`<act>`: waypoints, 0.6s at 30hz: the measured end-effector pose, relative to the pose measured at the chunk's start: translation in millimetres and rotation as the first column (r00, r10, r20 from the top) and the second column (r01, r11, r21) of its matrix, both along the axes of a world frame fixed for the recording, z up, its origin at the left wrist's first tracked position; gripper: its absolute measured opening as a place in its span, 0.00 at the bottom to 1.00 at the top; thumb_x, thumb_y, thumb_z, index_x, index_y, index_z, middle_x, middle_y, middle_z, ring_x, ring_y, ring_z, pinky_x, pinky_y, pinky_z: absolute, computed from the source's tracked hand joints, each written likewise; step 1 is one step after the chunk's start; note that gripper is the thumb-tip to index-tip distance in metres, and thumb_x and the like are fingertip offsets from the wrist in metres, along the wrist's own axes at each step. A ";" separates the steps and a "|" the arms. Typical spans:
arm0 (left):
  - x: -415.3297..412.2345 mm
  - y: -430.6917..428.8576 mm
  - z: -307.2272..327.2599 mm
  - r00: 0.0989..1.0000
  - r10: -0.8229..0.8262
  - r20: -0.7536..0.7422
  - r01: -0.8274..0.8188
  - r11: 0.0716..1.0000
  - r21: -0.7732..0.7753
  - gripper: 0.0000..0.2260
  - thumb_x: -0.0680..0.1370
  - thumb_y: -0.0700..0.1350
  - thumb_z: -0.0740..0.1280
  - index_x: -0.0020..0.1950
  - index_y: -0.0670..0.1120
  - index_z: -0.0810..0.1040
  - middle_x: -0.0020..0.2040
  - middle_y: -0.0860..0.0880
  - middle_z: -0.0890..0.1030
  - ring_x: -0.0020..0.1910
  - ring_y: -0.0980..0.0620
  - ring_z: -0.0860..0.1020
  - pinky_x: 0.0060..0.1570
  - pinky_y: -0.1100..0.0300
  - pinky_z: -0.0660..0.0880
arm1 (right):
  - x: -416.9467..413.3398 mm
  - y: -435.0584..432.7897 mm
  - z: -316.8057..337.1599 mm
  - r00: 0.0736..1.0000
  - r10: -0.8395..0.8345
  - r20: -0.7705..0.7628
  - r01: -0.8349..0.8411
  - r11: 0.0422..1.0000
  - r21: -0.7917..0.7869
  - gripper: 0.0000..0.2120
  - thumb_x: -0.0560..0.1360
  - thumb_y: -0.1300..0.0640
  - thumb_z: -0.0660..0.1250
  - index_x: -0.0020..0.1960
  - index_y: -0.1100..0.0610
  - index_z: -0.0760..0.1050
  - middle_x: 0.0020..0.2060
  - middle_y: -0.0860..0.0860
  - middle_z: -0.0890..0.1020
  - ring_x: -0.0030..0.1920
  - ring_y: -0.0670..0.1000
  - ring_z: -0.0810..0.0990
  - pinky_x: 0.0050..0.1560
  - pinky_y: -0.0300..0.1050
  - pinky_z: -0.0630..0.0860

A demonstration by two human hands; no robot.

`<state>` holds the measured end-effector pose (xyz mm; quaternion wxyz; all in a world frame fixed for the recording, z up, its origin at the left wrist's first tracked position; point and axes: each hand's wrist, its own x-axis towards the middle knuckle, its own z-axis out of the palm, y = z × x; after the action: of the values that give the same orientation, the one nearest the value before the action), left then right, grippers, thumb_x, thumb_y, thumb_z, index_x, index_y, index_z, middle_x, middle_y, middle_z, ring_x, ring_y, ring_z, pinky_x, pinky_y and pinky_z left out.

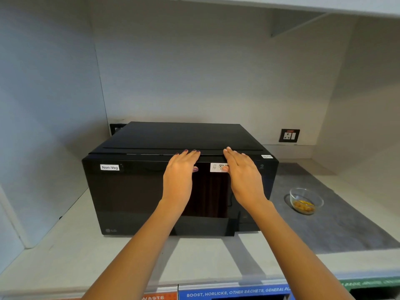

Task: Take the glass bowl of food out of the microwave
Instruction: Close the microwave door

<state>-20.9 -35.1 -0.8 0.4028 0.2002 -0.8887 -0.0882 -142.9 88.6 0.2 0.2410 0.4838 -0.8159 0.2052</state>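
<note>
A black microwave (134, 191) with a "Non-Veg" label stands on the white counter, its door shut. My left hand (180, 169) and my right hand (242, 172) both lie flat against the top edge of the door, fingers stretched over the upper rim, thumbs on the door front. Neither hand holds anything. A small glass bowl (306, 200) with yellow food in it sits on a grey mat to the right of the microwave, apart from both hands.
The grey mat (337, 230) covers the counter to the right. A wall socket (289, 135) is behind the microwave on the right. A shelf runs overhead. Labelled bins show below the counter's front edge (216, 280).
</note>
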 end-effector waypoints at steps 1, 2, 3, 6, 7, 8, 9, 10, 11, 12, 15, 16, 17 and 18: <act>-0.5 -0.3 0.4 1.000 -0.005 -0.002 0.005 1.000 0.008 0.18 0.77 0.34 0.63 0.67 0.41 0.72 0.67 0.42 0.75 0.71 0.45 0.68 0.74 0.51 0.57 | -0.1 -0.7 0.0 1.000 0.002 0.006 -0.002 1.000 -0.005 0.27 0.77 0.57 0.65 0.74 0.58 0.61 0.73 0.57 0.67 0.73 0.57 0.65 0.75 0.52 0.59; -1.1 -0.3 0.4 1.000 -0.006 -0.005 0.006 1.000 0.015 0.18 0.77 0.34 0.63 0.67 0.41 0.72 0.67 0.42 0.75 0.71 0.45 0.68 0.74 0.52 0.56 | 0.0 -1.3 0.0 1.000 0.005 0.019 -0.005 1.000 -0.016 0.27 0.77 0.57 0.65 0.74 0.58 0.62 0.73 0.57 0.68 0.73 0.57 0.66 0.75 0.53 0.59; -1.2 -0.7 1.0 1.000 -0.006 -0.010 0.006 1.000 0.021 0.18 0.77 0.34 0.63 0.67 0.41 0.72 0.67 0.42 0.75 0.71 0.46 0.67 0.74 0.53 0.56 | 0.5 -1.9 0.1 0.999 0.009 0.034 -0.008 1.000 -0.030 0.27 0.76 0.57 0.66 0.73 0.58 0.62 0.72 0.58 0.69 0.73 0.58 0.66 0.75 0.54 0.60; -1.7 -0.3 2.6 1.000 -0.011 -0.020 0.012 0.999 0.035 0.19 0.77 0.32 0.62 0.67 0.41 0.71 0.67 0.42 0.74 0.71 0.46 0.66 0.74 0.56 0.53 | 2.2 -2.7 -1.3 0.998 0.012 0.067 -0.007 0.997 -0.075 0.27 0.76 0.58 0.67 0.72 0.58 0.64 0.71 0.58 0.71 0.73 0.58 0.66 0.74 0.56 0.63; -1.8 -0.4 3.2 1.000 -0.010 -0.020 0.011 0.999 0.036 0.19 0.76 0.32 0.62 0.67 0.41 0.71 0.68 0.42 0.74 0.72 0.46 0.66 0.74 0.56 0.52 | 2.9 -3.1 -1.8 0.997 0.014 0.075 -0.007 0.996 -0.091 0.26 0.75 0.58 0.67 0.72 0.59 0.65 0.70 0.58 0.71 0.72 0.59 0.67 0.74 0.56 0.63; -2.3 0.2 3.7 1.000 -0.003 -0.014 0.004 0.999 0.034 0.20 0.76 0.31 0.62 0.68 0.41 0.71 0.68 0.42 0.74 0.72 0.47 0.66 0.74 0.56 0.52 | 3.5 -3.5 -2.2 0.996 0.017 0.085 -0.008 0.994 -0.107 0.26 0.75 0.59 0.67 0.72 0.59 0.66 0.70 0.58 0.72 0.72 0.59 0.67 0.74 0.57 0.63; -3.0 -0.6 4.9 1.000 0.005 -0.005 -0.005 1.000 0.030 0.21 0.76 0.31 0.61 0.68 0.42 0.70 0.69 0.42 0.73 0.72 0.47 0.65 0.75 0.56 0.51 | 4.2 -4.1 -2.6 0.995 0.021 0.095 -0.009 0.993 -0.121 0.26 0.75 0.59 0.68 0.72 0.59 0.66 0.70 0.58 0.72 0.72 0.59 0.67 0.74 0.57 0.63; -3.6 -1.0 5.5 1.000 0.011 0.009 -0.011 0.999 0.034 0.21 0.76 0.31 0.61 0.69 0.42 0.69 0.70 0.42 0.72 0.73 0.47 0.64 0.75 0.56 0.49 | 4.7 -4.5 -3.0 0.995 0.023 0.101 -0.009 0.991 -0.133 0.26 0.75 0.60 0.68 0.71 0.59 0.66 0.70 0.58 0.72 0.72 0.59 0.67 0.74 0.56 0.63; -4.4 -1.8 6.5 1.000 0.012 0.022 -0.013 0.999 0.046 0.21 0.77 0.31 0.61 0.69 0.42 0.68 0.71 0.42 0.71 0.73 0.47 0.63 0.75 0.56 0.48 | 5.1 -4.8 -3.5 0.994 0.025 0.108 -0.009 0.989 -0.144 0.26 0.74 0.60 0.68 0.71 0.59 0.67 0.70 0.58 0.72 0.72 0.59 0.67 0.74 0.56 0.63; -4.8 -1.7 7.0 0.999 0.014 0.033 -0.016 0.998 0.061 0.22 0.77 0.31 0.61 0.70 0.42 0.68 0.71 0.42 0.69 0.73 0.47 0.63 0.75 0.56 0.47 | 5.5 -5.2 -3.8 0.993 0.028 0.114 -0.010 0.988 -0.154 0.26 0.74 0.60 0.68 0.71 0.59 0.67 0.69 0.58 0.72 0.72 0.59 0.67 0.74 0.56 0.62; -6.2 -1.1 8.6 0.998 0.034 0.044 -0.037 0.996 0.079 0.22 0.77 0.31 0.61 0.70 0.42 0.67 0.72 0.42 0.69 0.74 0.45 0.61 0.74 0.56 0.48 | 5.8 -7.4 -3.6 0.991 0.029 0.132 -0.006 0.986 -0.166 0.25 0.75 0.60 0.68 0.70 0.60 0.68 0.69 0.58 0.73 0.72 0.60 0.66 0.74 0.56 0.62; -7.4 -0.5 8.8 0.998 0.045 0.036 -0.048 0.996 0.079 0.22 0.76 0.31 0.61 0.70 0.42 0.68 0.71 0.42 0.69 0.73 0.45 0.62 0.74 0.56 0.50 | 5.6 -8.3 -3.5 0.990 0.024 0.137 -0.001 0.986 -0.167 0.25 0.75 0.60 0.68 0.70 0.60 0.68 0.69 0.58 0.73 0.72 0.60 0.66 0.74 0.56 0.62; -7.9 -0.5 9.2 0.998 0.062 0.020 -0.064 0.995 0.077 0.22 0.76 0.31 0.62 0.69 0.43 0.69 0.71 0.42 0.70 0.73 0.45 0.62 0.74 0.55 0.51 | 5.9 -9.7 -3.5 0.990 0.019 0.141 0.005 0.985 -0.170 0.25 0.75 0.60 0.68 0.70 0.60 0.68 0.69 0.58 0.73 0.73 0.59 0.66 0.74 0.56 0.62; -8.6 0.2 9.8 0.997 0.074 0.015 -0.075 0.994 0.080 0.22 0.76 0.31 0.63 0.69 0.43 0.69 0.71 0.42 0.71 0.73 0.44 0.62 0.74 0.54 0.53 | 6.0 -10.8 -3.5 0.989 0.015 0.147 0.012 0.984 -0.179 0.25 0.75 0.60 0.68 0.70 0.60 0.68 0.69 0.58 0.73 0.73 0.59 0.66 0.74 0.56 0.62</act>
<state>-29.5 -35.0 8.9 0.3923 0.2499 -0.8787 -0.1076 -136.9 77.8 -3.4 0.2223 0.4443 -0.8093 0.3135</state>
